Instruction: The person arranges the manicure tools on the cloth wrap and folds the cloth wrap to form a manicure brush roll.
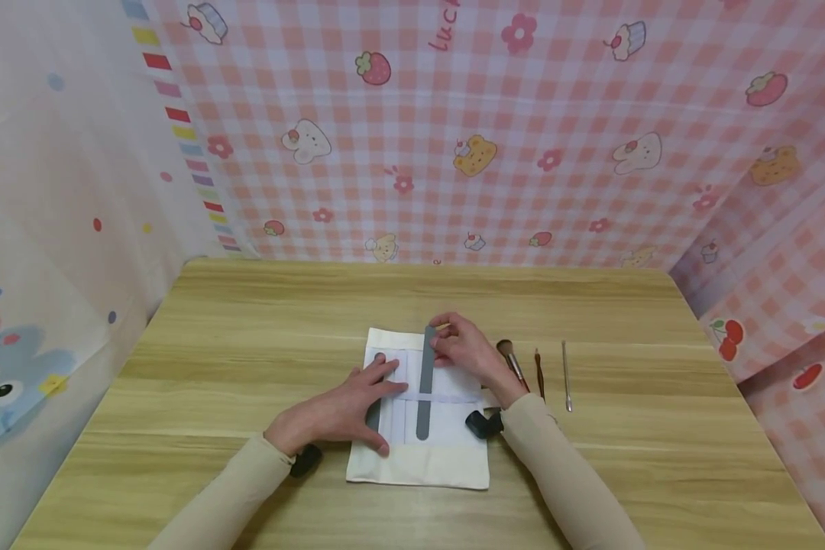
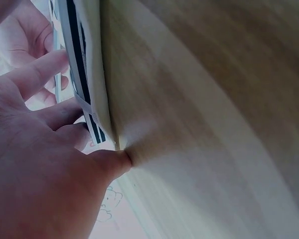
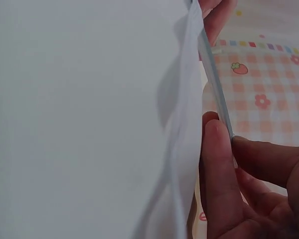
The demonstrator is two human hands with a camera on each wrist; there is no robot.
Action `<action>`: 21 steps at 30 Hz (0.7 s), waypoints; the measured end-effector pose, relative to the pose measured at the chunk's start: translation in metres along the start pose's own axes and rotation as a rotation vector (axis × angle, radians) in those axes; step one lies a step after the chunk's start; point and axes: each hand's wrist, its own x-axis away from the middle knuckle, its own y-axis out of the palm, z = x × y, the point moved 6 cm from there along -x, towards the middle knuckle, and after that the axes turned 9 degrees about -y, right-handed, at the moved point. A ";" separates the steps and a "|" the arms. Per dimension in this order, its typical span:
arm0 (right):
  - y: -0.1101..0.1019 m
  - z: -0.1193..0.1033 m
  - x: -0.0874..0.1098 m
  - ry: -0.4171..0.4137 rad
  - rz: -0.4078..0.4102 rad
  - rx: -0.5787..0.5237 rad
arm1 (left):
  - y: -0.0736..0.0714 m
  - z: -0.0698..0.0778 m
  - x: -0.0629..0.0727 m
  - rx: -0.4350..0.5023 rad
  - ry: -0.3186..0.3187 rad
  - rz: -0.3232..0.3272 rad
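A cream cloth case [image 1: 426, 466] lies unfolded on the table, a pale band [image 1: 454, 398] running across its white inside. My right hand [image 1: 470, 351] pinches the upper end of a grey, round-ended nail file [image 1: 426, 367], whose lower part crosses the band. In the right wrist view, thumb and fingers [image 3: 218, 144] grip the thin edge of this file [image 3: 217, 84]. Spread over the case's left side, my left hand [image 1: 347, 405] rests beside a second grey strip [image 1: 373, 416], which it partly covers. In the left wrist view its thumb [image 2: 114, 162] touches near the case's edge [image 2: 102, 94].
Right of the case lie a makeup brush [image 1: 511, 357], a thin brown-handled tool [image 1: 539, 370] and a slim metal tool [image 1: 567, 378]. My right forearm partly covers the brush. Patterned cloth [image 1: 426, 198] hangs behind the wooden table [image 1: 261, 328].
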 end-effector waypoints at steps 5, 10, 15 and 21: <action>0.001 -0.001 0.002 0.000 -0.029 0.042 | 0.000 0.001 0.000 -0.001 -0.004 -0.008; 0.004 -0.003 0.006 -0.001 -0.070 0.086 | 0.000 0.001 0.000 -0.001 0.001 -0.011; 0.005 -0.003 0.006 -0.002 -0.089 0.150 | -0.001 0.001 -0.001 0.000 -0.001 -0.007; 0.005 0.002 0.007 0.024 -0.111 0.191 | 0.000 0.000 -0.002 0.004 -0.022 -0.020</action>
